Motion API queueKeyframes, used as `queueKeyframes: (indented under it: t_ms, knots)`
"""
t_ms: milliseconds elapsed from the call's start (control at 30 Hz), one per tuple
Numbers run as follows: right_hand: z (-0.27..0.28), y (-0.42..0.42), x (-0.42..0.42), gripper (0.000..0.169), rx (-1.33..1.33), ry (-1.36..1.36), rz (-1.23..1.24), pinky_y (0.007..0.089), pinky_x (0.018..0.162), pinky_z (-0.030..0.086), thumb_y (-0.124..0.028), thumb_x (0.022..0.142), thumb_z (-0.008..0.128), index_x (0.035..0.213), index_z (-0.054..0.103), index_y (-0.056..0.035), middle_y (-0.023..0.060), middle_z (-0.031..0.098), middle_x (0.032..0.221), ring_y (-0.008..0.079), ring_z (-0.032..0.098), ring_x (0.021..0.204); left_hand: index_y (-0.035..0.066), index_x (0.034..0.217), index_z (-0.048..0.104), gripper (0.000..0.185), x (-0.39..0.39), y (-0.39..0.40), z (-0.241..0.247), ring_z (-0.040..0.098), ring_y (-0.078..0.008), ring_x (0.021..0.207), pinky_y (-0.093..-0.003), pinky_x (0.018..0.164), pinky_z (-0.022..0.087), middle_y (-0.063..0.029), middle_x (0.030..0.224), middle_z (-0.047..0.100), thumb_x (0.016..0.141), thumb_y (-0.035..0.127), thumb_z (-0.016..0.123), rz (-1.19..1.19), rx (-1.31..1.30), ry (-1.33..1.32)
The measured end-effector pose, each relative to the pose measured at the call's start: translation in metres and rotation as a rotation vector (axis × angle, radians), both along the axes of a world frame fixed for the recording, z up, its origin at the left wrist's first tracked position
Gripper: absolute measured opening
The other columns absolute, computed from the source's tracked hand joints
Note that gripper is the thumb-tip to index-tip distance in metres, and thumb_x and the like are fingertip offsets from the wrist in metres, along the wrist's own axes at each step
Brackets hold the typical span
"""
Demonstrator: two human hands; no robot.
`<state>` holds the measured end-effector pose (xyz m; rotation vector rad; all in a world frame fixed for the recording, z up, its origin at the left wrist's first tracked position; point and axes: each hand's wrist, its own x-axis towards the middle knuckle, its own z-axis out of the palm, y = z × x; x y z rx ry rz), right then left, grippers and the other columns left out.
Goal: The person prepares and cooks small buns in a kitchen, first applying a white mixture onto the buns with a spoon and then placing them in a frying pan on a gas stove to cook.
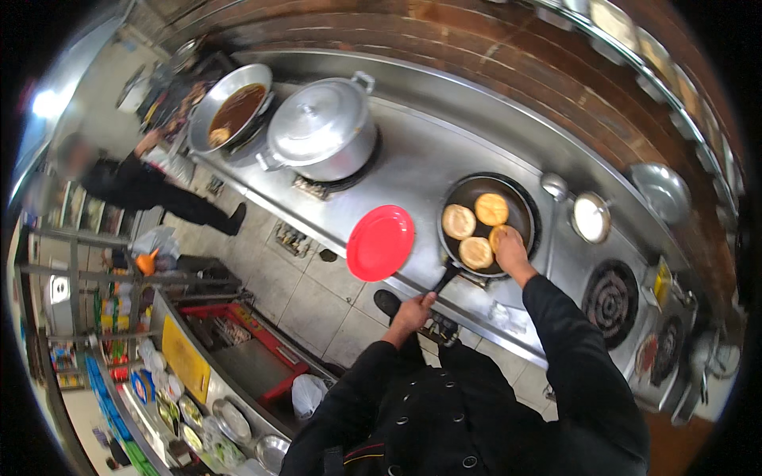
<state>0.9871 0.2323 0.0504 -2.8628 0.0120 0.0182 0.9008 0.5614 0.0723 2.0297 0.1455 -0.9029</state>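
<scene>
A dark frying pan (519, 205) sits over a burner on the steel stove top. Several round bun halves lie in it: a pale one (459, 222) at the left, a golden one (492, 209) at the far side and another pale one (475, 253) at the near side. My left hand (414, 316) grips the end of the pan's black handle (446, 278). Over the pan's right part, my right hand (511, 249) has its fingers on a further bun half (496, 237), partly hidden beneath them. Left of the pan rests a red oval plate (381, 243).
A lidded aluminium pot (321, 128) and a pan of brown liquid (238, 110) stand farther left. Right of the frying pan are a ladle (554, 193), a bowl of white liquid (591, 218) and a bare burner (610, 303). Another person (143, 184) stands at the stove's far end.
</scene>
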Motion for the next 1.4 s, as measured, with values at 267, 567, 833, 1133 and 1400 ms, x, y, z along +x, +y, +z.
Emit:
queueKeyframes:
  t_ms: [267, 567, 833, 1133, 1400]
  knots:
    - [0.008, 0.014, 0.034, 0.029, -0.053, 0.266, -0.221, 0.0461, 0.091, 0.054, -0.014, 0.085, 0.061, 0.110, 0.069, -0.0017, 0.0217, 0.068, 0.109, 0.0370, 0.066, 0.105, -0.002, 0.117, 0.067, 0.071, -0.010, -0.003, 0.009, 0.062, -0.0480, 0.112, -0.0515, 0.097, 0.048, -0.0320, 0.111, 0.067, 0.102, 0.061, 0.037, -0.037, 0.121, -0.015]
    - [0.001, -0.002, 0.081, 0.030, 0.054, -0.168, 0.168, 0.0468, 0.099, 0.043, -0.008, 0.082, 0.063, 0.112, 0.067, -0.0076, 0.0155, 0.060, 0.115, 0.0363, 0.053, 0.111, 0.000, 0.116, 0.067, 0.072, -0.007, 0.006, 0.007, 0.060, -0.0488, 0.113, -0.0524, 0.098, 0.048, -0.0306, 0.112, 0.067, 0.101, 0.064, 0.036, -0.057, 0.113, 0.032]
    - [-0.015, 0.010, 0.066, 0.036, 0.077, -0.179, -0.256, 0.0399, 0.102, 0.043, -0.012, 0.086, 0.067, 0.121, 0.064, -0.0046, 0.0145, 0.062, 0.121, 0.0310, 0.053, 0.119, 0.001, 0.112, 0.067, 0.070, -0.001, 0.008, 0.007, 0.061, -0.0497, 0.109, -0.0548, 0.092, 0.049, -0.0303, 0.107, 0.068, 0.101, 0.064, 0.036, -0.086, 0.120, -0.037]
    - [-0.021, 0.018, 0.078, 0.019, -0.107, -0.186, -0.059, 0.0416, 0.096, 0.050, -0.011, 0.086, 0.058, 0.100, 0.069, -0.0037, 0.0147, 0.067, 0.107, 0.0336, 0.061, 0.109, 0.002, 0.113, 0.067, 0.068, 0.000, 0.011, 0.007, 0.062, -0.0491, 0.108, -0.0562, 0.091, 0.049, -0.0310, 0.105, 0.068, 0.102, 0.063, 0.037, -0.103, 0.124, -0.002]
    - [0.049, -0.012, 0.091, 0.024, 1.151, 0.102, -0.605, 0.0308, 0.077, 0.056, -0.017, 0.085, 0.075, 0.103, 0.073, -0.0013, 0.0066, 0.075, 0.092, 0.0165, 0.071, 0.083, 0.001, 0.120, 0.065, 0.070, 0.002, 0.010, 0.014, 0.061, -0.0494, 0.111, -0.0546, 0.095, 0.048, -0.0313, 0.111, 0.067, 0.103, 0.062, 0.034, -0.130, 0.128, -0.023]
